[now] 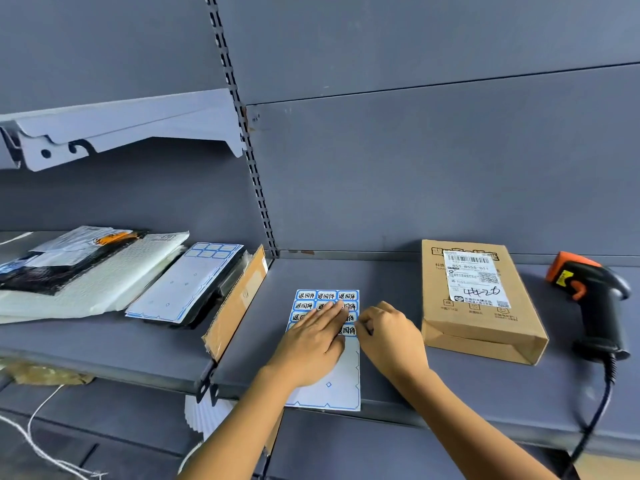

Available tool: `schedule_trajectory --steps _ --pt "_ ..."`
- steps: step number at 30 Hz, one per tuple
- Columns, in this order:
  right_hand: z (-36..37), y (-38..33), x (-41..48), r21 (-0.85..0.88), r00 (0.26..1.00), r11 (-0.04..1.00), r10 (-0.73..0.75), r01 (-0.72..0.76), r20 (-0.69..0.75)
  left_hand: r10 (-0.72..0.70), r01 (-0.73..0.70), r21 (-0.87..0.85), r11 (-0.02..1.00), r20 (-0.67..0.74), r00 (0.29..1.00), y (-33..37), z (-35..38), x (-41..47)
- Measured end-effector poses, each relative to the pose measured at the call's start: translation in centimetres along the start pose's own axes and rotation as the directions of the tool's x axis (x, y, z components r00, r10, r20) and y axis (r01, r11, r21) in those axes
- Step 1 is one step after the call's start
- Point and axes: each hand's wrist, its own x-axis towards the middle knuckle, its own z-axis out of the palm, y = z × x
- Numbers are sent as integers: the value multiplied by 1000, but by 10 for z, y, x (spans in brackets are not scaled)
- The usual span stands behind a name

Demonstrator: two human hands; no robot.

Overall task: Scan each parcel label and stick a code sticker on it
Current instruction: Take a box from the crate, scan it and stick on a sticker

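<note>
Currently: my left hand [311, 341] flat on sticker sheet [332, 386]; right hand [388, 336] pinching one sticker [348, 330]. Next, likely: peel cleanly, onto parcel [481, 320].

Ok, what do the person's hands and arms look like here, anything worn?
The left hand and right hand are bare: no gloves, no watch or band at either wrist. The left forearm and right forearm show no sleeve up to the frame's bottom edge. No rings visible.

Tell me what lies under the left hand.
A sticker sheet lies under the left hand, flat on the shelf. Printed stickers show beyond the fingers and a bare part beside the wrist; whatever is under the palm is covered.
</note>
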Motion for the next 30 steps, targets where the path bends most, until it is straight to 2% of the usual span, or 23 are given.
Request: schedule_trajectory --steps 15,30 --pt "-1 -5 1 -25 998 1000 8 -7 64 -7 7 -4 1000 -39 999 0 4 1" --pt "2 -10 -1 3 997 999 53 -53 53 -38 37 -47 998 -24 999 4 0 0"
